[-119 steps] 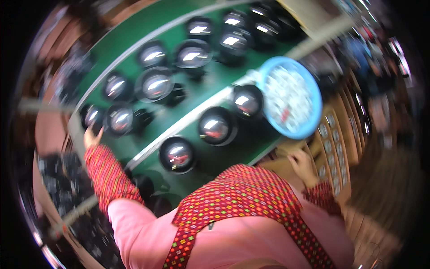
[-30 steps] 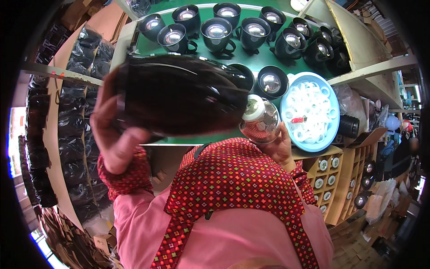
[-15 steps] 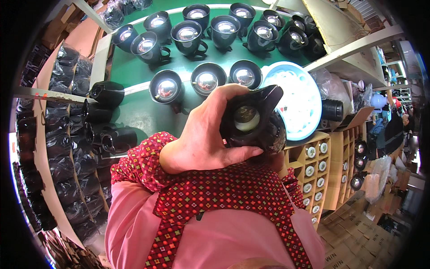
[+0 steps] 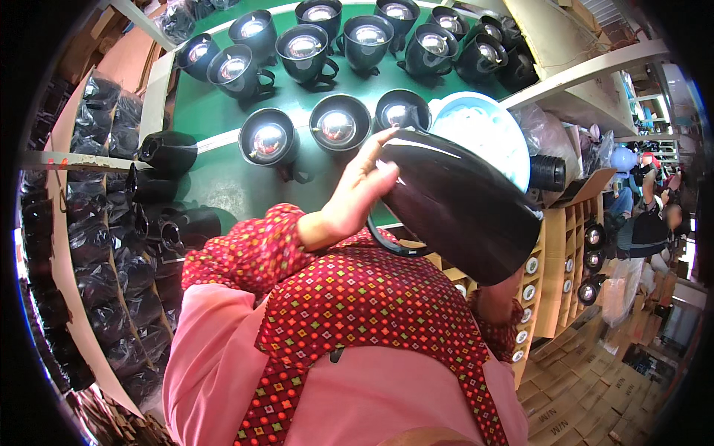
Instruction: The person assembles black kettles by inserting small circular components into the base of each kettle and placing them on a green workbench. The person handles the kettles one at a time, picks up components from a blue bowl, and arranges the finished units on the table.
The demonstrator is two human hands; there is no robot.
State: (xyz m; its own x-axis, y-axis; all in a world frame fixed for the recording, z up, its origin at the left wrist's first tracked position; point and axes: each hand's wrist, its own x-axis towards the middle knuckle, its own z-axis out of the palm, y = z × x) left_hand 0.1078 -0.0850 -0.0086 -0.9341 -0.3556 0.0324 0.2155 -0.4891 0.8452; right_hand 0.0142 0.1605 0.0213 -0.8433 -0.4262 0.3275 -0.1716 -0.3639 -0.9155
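A glossy black jug (image 4: 461, 201) lies tilted in front of my chest, its wide base toward the lower right and its handle loop (image 4: 398, 247) below. My left hand (image 4: 357, 189) grips the narrower upper-left end, with the thumb along the near side and fingers over the edge. Behind the base end, my right hand (image 4: 500, 288) shows only in part; its fingers are hidden by the jug. Just beyond the left hand stand dark handled vessels with shiny silver domes inside, among them a near one (image 4: 340, 123) and another at its left (image 4: 268, 139).
Several more such vessels (image 4: 305, 48) stand in rows on the green table (image 4: 223, 186). A light blue basin (image 4: 522, 141) with white rings is partly behind the jug. Black jugs (image 4: 169, 152) lie at the left, by plastic-wrapped stacks. Divided cardboard boxes (image 4: 554, 279) stand at the right.
The jug has turned from its spout and opening facing me to its long side showing, base at lower right. My left hand has shifted its hold to the upper end.
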